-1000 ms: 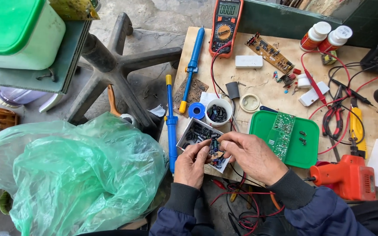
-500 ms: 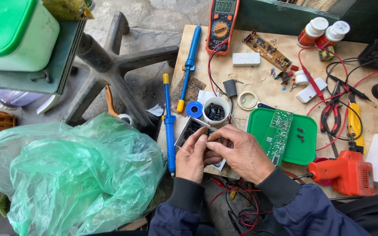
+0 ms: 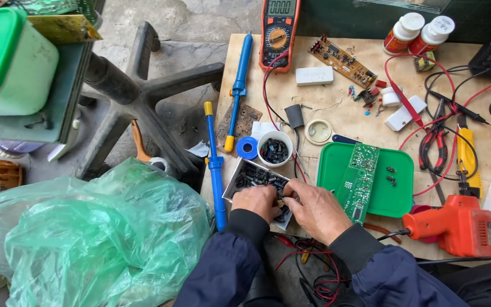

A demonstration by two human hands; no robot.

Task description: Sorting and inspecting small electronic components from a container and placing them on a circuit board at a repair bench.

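Both hands met over a small white box [image 3: 252, 176] of dark parts at the near edge of the wooden bench [image 3: 336, 96]. The left hand [image 3: 257, 202] was curled, fingertips down in the box, and the right hand [image 3: 312, 209] was bent beside it, fingers touching the left; whether either pinched a part could not be told. A white cup [image 3: 274, 149] of similar parts stood just beyond the box. To the right lay a green lid [image 3: 396, 196] bearing a circuit board [image 3: 358, 182]. A blue solder pump [image 3: 215, 167] lay left of the box.
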